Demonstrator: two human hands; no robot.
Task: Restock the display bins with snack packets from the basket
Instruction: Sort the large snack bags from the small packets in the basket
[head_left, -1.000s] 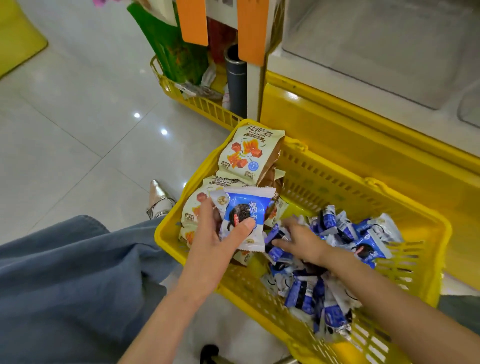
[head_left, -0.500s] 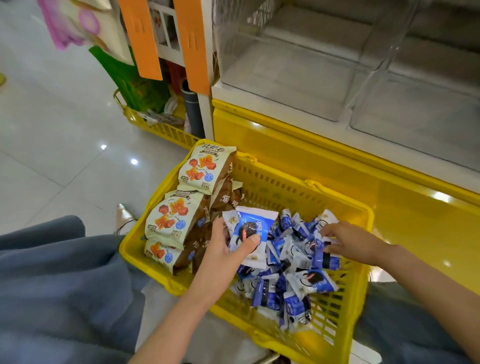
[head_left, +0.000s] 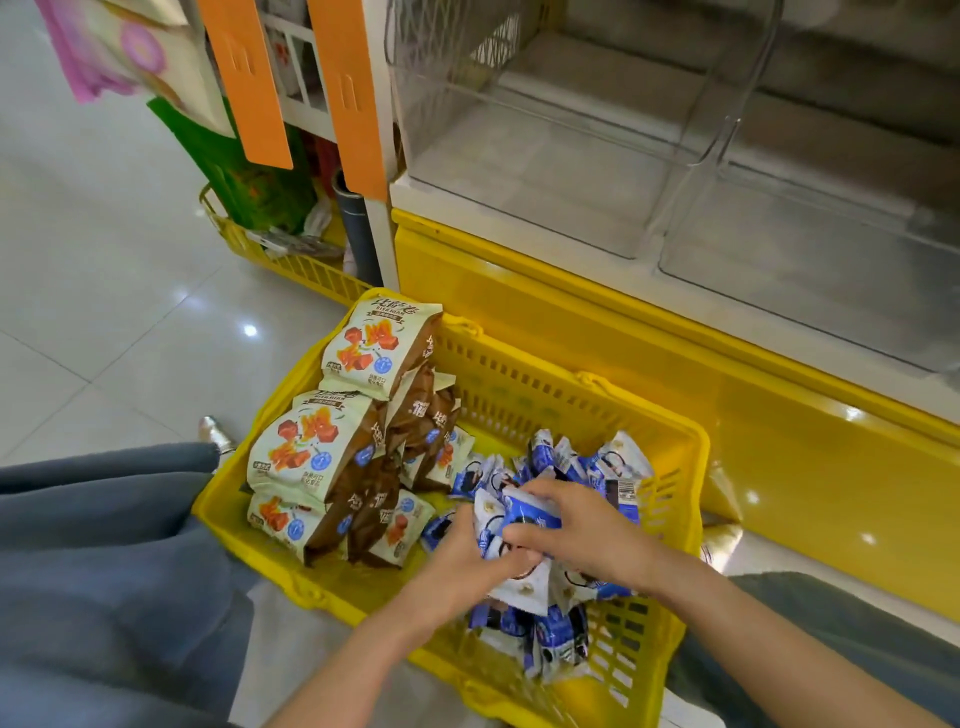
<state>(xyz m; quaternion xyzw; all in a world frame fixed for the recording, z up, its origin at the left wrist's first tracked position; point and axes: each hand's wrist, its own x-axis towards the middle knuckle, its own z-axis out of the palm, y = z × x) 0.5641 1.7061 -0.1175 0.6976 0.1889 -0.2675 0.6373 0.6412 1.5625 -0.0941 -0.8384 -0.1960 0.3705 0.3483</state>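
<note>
Head view: the right hand (head_left: 587, 530), apart in the pile a moment ago, now meets the left hand (head_left: 457, 564), both curled round one bunch of blue packets (head_left: 527, 512) inside the yellow basket (head_left: 571, 387), so a handful seems ready for the clear display bins (head_left: 545, 171).

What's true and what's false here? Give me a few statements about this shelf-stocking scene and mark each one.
1. Both the left hand and the right hand grip blue-and-white packets inside the yellow basket. True.
2. The clear display bins are packed with snacks. False: no packets show in them.
3. The cream-and-brown packets stand at the basket's left end. True.
4. The basket rests on top of the yellow cabinet. False: it sits lower, in front of it.
5. The right hand holds a cream-and-brown packet. False: it holds a blue-and-white one.
</note>
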